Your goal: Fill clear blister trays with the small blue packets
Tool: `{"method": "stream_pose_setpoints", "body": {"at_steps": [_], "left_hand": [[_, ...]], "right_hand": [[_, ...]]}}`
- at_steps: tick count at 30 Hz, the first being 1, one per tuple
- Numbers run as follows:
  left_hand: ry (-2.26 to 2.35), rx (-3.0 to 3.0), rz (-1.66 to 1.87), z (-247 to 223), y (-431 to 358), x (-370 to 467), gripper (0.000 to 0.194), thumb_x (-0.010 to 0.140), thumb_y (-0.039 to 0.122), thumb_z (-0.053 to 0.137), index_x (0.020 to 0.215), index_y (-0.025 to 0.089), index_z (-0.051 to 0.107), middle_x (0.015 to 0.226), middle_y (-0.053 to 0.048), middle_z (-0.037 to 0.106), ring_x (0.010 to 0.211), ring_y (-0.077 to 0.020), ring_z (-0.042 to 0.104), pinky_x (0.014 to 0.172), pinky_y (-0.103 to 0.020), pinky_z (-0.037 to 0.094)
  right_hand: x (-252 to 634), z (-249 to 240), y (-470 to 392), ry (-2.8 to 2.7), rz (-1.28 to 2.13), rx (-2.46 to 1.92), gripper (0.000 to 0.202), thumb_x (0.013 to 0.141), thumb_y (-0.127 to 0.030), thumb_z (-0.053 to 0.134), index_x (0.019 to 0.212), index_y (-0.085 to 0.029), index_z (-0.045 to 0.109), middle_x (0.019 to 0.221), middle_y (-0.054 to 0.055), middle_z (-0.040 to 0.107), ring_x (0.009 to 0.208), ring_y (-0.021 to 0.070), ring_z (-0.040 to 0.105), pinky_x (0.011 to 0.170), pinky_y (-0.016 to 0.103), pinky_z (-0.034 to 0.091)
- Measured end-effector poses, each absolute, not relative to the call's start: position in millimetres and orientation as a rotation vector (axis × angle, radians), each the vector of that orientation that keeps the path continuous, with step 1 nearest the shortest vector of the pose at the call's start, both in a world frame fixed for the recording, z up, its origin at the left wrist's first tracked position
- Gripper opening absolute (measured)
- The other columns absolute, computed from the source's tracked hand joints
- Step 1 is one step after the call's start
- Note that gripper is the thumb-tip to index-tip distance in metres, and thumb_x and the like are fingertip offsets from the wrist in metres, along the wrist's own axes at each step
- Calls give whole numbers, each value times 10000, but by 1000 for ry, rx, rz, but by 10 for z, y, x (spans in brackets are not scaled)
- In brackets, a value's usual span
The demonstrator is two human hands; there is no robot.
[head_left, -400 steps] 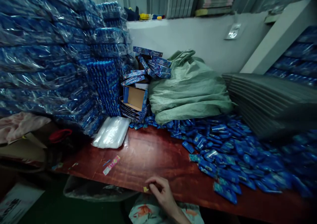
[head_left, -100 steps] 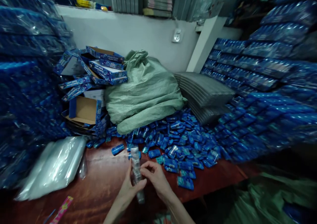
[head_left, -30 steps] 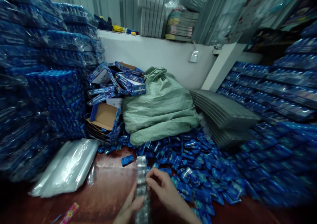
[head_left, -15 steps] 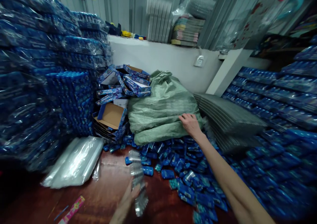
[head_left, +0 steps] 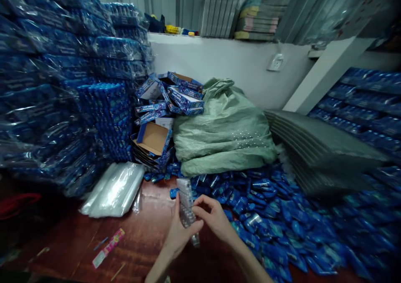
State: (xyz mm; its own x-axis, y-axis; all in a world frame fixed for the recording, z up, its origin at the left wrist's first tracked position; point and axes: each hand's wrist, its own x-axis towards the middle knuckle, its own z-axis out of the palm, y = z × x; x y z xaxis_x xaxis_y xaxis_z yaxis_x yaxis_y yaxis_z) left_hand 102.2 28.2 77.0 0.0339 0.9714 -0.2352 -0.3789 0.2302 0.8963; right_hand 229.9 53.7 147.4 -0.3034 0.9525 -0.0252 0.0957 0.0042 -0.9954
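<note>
A clear ribbed plastic tray (head_left: 185, 193) stands long and narrow above the table in front of me. My left hand (head_left: 180, 233) grips its lower left side, with the thumb and fingers around it. At the tray's right edge, the bent fingers of my right hand (head_left: 213, 216) pinch together against the plastic. Exactly what those fingertips hold is partly hidden. Just behind the tray lies one small blue pack (head_left: 173, 193). A large heap of similar blue packs (head_left: 269, 208) spreads to the right of my hands.
A green woven sack (head_left: 222, 128) rests behind the heap. Blue display boxes (head_left: 153, 139) are piled beside it, with wrapped blue stacks (head_left: 56, 87) at left. Clear plastic bags (head_left: 114, 189) and a pink strip (head_left: 108, 247) lie on the red-brown table (head_left: 150, 210). Grey trays (head_left: 313, 141) stand right.
My right hand has left the green sack and come down to the tray's right edge. The tray, in my left hand, is now steadier and more upright. The view has shifted left.
</note>
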Motion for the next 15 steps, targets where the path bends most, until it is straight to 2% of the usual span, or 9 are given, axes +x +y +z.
{"method": "stream_pose_setpoints", "body": {"at_steps": [3,6,11,15], "left_hand": [[963,814,1137,751,216,980,1191,573,367,817,1468,206,47,1384,-164,431,1222,-306,468,1041,-403,348],[872,863,1090,809,167,952,1131,584,432,800,1463,194,129,1432,-157,368,1288,-328,387,1076,-420,298],[808,892,1092,940,109,965,934,632,488,750,1406,175,331,1359,-138,469,1299,-345,363,1106,-446,235],[789,809,1087,865,84,945,794,655,479,733,1335,181,451,1298,-121,529,1278,-358,388,1096,-470,244]], "right_hand": [[2314,1429,566,-1351,1618,-1070,227,662,-371,721,659,-168,618,611,-35,577,581,109,506,590,233,398],[2345,1383,563,-1218,1750,-997,288,613,-409,761,637,-160,620,584,-26,583,561,112,515,576,239,392],[2297,1380,499,-1070,1888,-933,318,626,-425,760,643,-153,596,569,-23,577,523,93,500,562,228,376],[2302,1534,475,-1330,1708,-1015,265,704,-405,688,674,-157,600,599,-22,577,580,106,511,601,229,383]]}}
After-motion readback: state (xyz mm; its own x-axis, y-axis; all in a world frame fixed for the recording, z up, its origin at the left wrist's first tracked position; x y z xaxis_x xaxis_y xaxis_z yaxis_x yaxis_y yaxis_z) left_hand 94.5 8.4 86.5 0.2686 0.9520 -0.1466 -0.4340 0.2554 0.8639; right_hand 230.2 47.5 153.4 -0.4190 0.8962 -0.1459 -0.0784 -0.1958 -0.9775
